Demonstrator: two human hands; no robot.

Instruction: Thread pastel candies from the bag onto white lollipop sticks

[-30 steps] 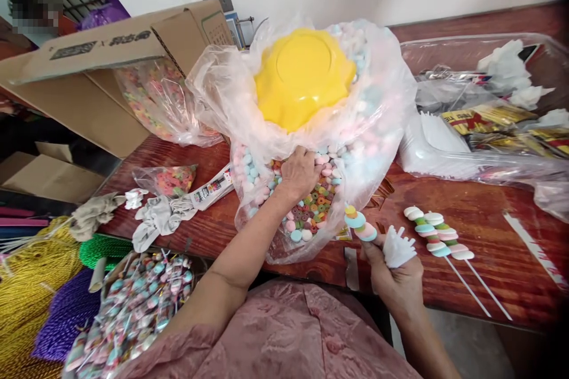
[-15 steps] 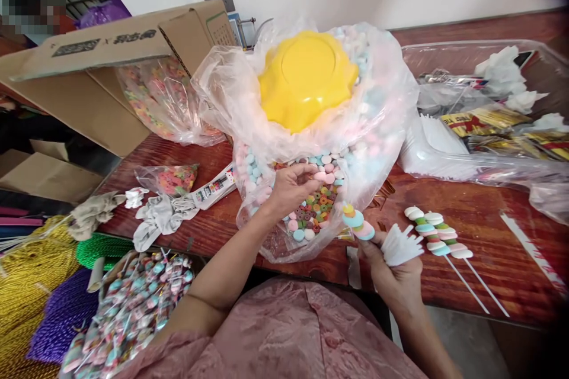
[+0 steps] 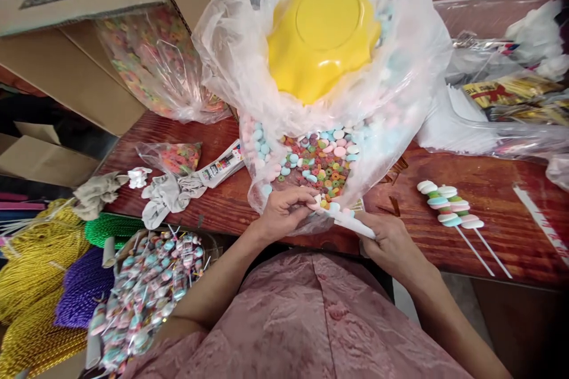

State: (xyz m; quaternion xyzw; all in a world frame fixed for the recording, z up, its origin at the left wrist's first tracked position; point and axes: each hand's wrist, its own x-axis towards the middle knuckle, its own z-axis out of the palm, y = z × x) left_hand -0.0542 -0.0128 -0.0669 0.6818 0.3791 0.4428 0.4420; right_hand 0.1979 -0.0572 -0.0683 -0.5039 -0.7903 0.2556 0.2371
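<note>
A large clear plastic bag (image 3: 400, 89) of pastel disc candies and small coloured ring candies (image 3: 317, 163) lies open on the wooden table, with an upturned yellow bowl (image 3: 322, 35) inside it. My left hand (image 3: 284, 210) is closed in a pinch on a candy at the tip of a white stick (image 3: 353, 225). My right hand (image 3: 391, 243) grips that stick, which carries a few candies, in front of the bag's mouth. Two finished candy skewers (image 3: 448, 210) lie on the table to the right.
A cardboard box (image 3: 80, 23) holding a bag of coloured rings stands at the back left. Grey cloth gloves (image 3: 171, 195) and a small candy packet (image 3: 178, 157) lie left of the bag. Wrapped skewers (image 3: 151, 290), coloured cords (image 3: 40, 284) and more bags (image 3: 502, 95) surround me.
My left hand left the bag with a candy and came down to the stick. My right hand swung the stick leftwards to meet it. The view tilted down.
</note>
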